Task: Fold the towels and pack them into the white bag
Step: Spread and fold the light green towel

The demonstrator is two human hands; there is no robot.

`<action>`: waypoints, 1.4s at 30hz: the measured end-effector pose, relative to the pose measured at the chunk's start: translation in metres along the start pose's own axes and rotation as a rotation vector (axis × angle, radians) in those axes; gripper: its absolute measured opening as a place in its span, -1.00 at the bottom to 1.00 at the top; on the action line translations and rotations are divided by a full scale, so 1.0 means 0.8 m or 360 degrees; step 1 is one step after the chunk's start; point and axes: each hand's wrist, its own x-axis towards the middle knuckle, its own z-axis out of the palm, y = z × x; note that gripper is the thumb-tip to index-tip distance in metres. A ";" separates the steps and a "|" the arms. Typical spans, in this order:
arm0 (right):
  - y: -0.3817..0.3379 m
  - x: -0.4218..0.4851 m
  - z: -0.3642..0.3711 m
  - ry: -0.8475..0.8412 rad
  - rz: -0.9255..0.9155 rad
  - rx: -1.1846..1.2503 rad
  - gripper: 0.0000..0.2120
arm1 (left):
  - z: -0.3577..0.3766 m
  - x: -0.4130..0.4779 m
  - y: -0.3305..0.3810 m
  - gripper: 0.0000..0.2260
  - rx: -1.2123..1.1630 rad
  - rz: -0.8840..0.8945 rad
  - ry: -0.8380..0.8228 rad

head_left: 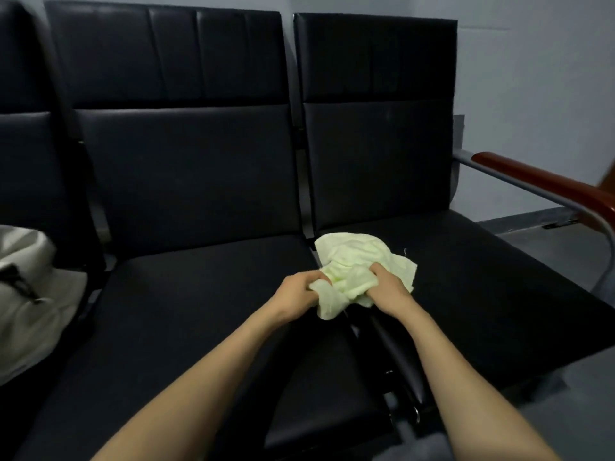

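Two hands are closed on a crumpled pale-green towel (357,257) at the right edge of the middle seat (199,311). The fingers of the left hand (294,291) are curled round a bunched fold; those of the right hand (387,287) are buried in the cloth. Both forearms are stretched forward over that edge. The white bag (30,294) is seen left of that seat.

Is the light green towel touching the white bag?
Apart. The head view shows bare black seat cushion between the crumpled light green towel and the white fabric bag at far left.
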 end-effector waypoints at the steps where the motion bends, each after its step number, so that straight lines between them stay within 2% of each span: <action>1: -0.021 -0.005 0.012 0.0004 -0.0038 0.0223 -0.85 | -0.018 -0.012 -0.002 -0.68 0.0017 0.0012 0.0091; 3: -0.064 -0.017 0.038 0.0006 -0.0161 0.0550 -0.87 | -0.059 -0.039 -0.005 -0.66 -0.0005 0.0028 0.0319; 4: -0.086 -0.023 0.052 -0.0008 -0.0303 0.0517 -0.90 | -0.080 -0.053 -0.009 -0.65 -0.0013 0.0014 0.0437; 5: -0.105 -0.030 0.065 -0.0061 -0.0478 0.0386 -0.82 | -0.102 -0.069 -0.016 -0.63 0.0003 -0.0023 0.0542; 6: -0.121 -0.037 0.077 -0.0151 -0.0665 0.0244 -0.75 | -0.122 -0.085 -0.024 -0.61 0.0028 -0.0078 0.0621; 8: -0.147 -0.049 0.100 -0.0416 -0.0914 0.0055 -0.79 | -0.157 -0.118 -0.047 -0.58 0.0118 -0.0234 0.0682; 9: -0.156 -0.054 0.111 -0.0560 -0.0984 -0.0031 -0.83 | -0.172 -0.135 -0.059 -0.57 0.0217 -0.0339 0.0657; 11: -0.166 -0.061 0.127 -0.0780 -0.1057 -0.0146 -0.91 | -0.194 -0.168 -0.087 -0.55 0.0543 -0.0593 0.0434; 14: -0.171 -0.065 0.139 -0.0959 -0.0942 -0.0158 -0.93 | -0.209 -0.215 -0.125 -0.53 0.0783 -0.0867 0.0029; 17: -0.163 -0.061 0.156 -0.0848 -0.0845 -0.0429 -0.84 | -0.217 -0.242 -0.140 -0.48 0.0636 -0.0822 0.0073; 20: -0.153 -0.052 0.173 -0.0690 -0.0744 -0.0720 -0.44 | -0.218 -0.245 -0.139 -0.46 0.0374 -0.0691 0.0189; 21: -0.149 -0.049 0.178 -0.0670 -0.0715 -0.0783 -0.40 | -0.215 -0.244 -0.136 -0.48 0.0280 -0.0651 0.0209; 23: -0.144 -0.041 0.185 -0.0650 -0.0694 -0.0922 -0.62 | -0.206 -0.241 -0.132 -0.57 0.0272 -0.0587 0.0216; 25: -0.146 -0.040 0.184 -0.0522 -0.0686 -0.0974 -0.86 | -0.192 -0.238 -0.130 -0.54 0.0479 -0.0553 0.0174; 27: -0.153 -0.039 0.174 -0.0328 -0.0744 -0.0747 -0.92 | -0.172 -0.231 -0.127 -0.43 0.0555 -0.0470 0.0203; 29: -0.163 -0.044 0.161 -0.0320 -0.0825 -0.0215 -0.93 | -0.152 -0.223 -0.118 -0.33 0.0414 -0.0364 0.0324; 31: -0.173 -0.054 0.151 -0.0469 -0.0874 0.0260 -0.91 | -0.139 -0.213 -0.106 -0.25 0.0139 -0.0253 0.0475; 33: -0.178 -0.063 0.150 -0.0546 -0.0903 0.0419 -0.93 | -0.135 -0.205 -0.090 -0.31 -0.0065 -0.0115 0.0600; 36: -0.182 -0.070 0.149 -0.0479 -0.0950 0.0365 -0.93 | -0.137 -0.199 -0.072 -0.83 -0.0024 0.0098 0.0748; 37: -0.183 -0.071 0.146 -0.0482 -0.0947 0.0359 -0.88 | -0.141 -0.198 -0.069 -0.92 -0.0061 0.0113 0.0805; 40: -0.180 -0.069 0.132 -0.0705 -0.0844 0.0180 -0.61 | -0.161 -0.198 -0.066 -0.81 -0.0550 0.0028 0.1023; 42: -0.170 -0.068 0.132 -0.0837 -0.0838 -0.0330 -0.58 | -0.176 -0.202 -0.067 -0.80 -0.0992 -0.0059 0.1142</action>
